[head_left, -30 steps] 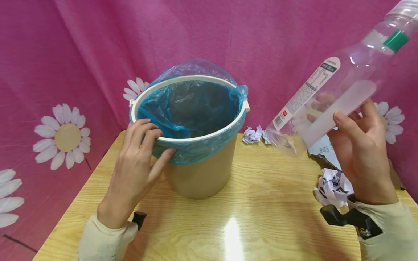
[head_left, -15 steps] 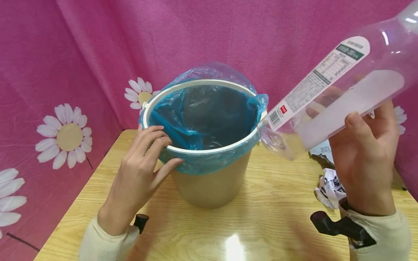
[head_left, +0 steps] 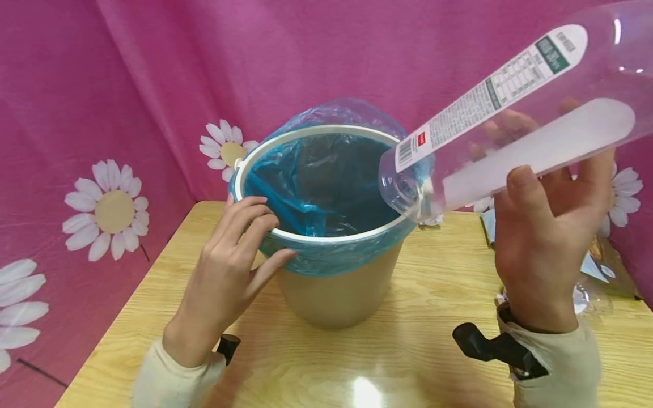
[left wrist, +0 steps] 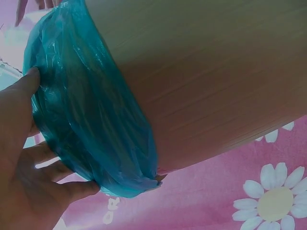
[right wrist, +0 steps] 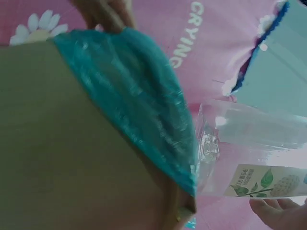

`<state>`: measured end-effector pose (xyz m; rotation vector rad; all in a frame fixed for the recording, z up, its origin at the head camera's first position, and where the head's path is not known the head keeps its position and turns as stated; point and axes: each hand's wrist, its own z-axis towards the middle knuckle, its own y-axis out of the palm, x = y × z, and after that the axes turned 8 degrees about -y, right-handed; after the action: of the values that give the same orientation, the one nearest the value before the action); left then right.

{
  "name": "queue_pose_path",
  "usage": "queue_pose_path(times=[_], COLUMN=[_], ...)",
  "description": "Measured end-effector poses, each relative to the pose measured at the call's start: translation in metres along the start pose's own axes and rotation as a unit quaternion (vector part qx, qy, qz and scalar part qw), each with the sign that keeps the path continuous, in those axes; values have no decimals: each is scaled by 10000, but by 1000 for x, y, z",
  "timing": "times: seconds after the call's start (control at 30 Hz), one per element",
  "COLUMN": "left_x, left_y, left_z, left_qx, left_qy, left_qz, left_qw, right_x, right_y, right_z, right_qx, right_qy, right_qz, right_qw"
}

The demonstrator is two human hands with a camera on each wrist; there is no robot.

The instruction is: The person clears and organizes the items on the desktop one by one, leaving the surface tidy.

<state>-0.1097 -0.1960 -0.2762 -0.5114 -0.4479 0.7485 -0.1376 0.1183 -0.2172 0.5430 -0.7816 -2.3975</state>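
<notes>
A beige trash bin (head_left: 336,300) with a white rim stands on the wooden table, lined with a blue plastic bag (head_left: 331,258) folded over the rim. My left hand (head_left: 224,266) grips the bin's near-left rim, fingers over the edge and thumb against the bag outside. In the left wrist view, that thumb and those fingers (left wrist: 82,189) touch the bag. My right hand (head_left: 551,226) holds a large clear plastic bottle (head_left: 520,113), tilted with its base lowest. The bottle's base overlaps the bin's right rim in the head view; its neck is out of frame.
Right of the bin, behind my right wrist, lie torn cardboard (head_left: 612,266) and a clear plastic item (head_left: 592,297). Some crumpled paper (head_left: 432,221) shows beyond the bin. A pink flowered cloth (head_left: 306,56) hangs around the table (head_left: 433,340).
My right hand has brought the bottle leftward, its base now at the bin's rim. The bin, with my left hand on it, has shifted slightly right and nearer.
</notes>
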Motion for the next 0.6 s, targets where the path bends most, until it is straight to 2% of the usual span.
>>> queue_pose_path(times=[0.13, 0.27, 0.43, 0.6], left_x=[0, -1, -2, -2], left_y=[1, 1, 0, 0], left_z=[0, 1, 0, -2], left_qx=[-2, -82, -256, -290], left_qy=[8, -19, -140, -212], left_qz=[22, 78, 157, 181], left_qw=[10000, 9999, 9995, 9992], right_x=[10, 17, 22, 28], right_y=[9, 15, 16, 12], right_z=[2, 3, 2, -1], right_qx=[-286, -675, -1224, -1643], right_qy=[7, 191, 584, 810], right_qz=[-400, -1124, -2069, -2536], right_qw=[9988, 9912, 9689, 9498])
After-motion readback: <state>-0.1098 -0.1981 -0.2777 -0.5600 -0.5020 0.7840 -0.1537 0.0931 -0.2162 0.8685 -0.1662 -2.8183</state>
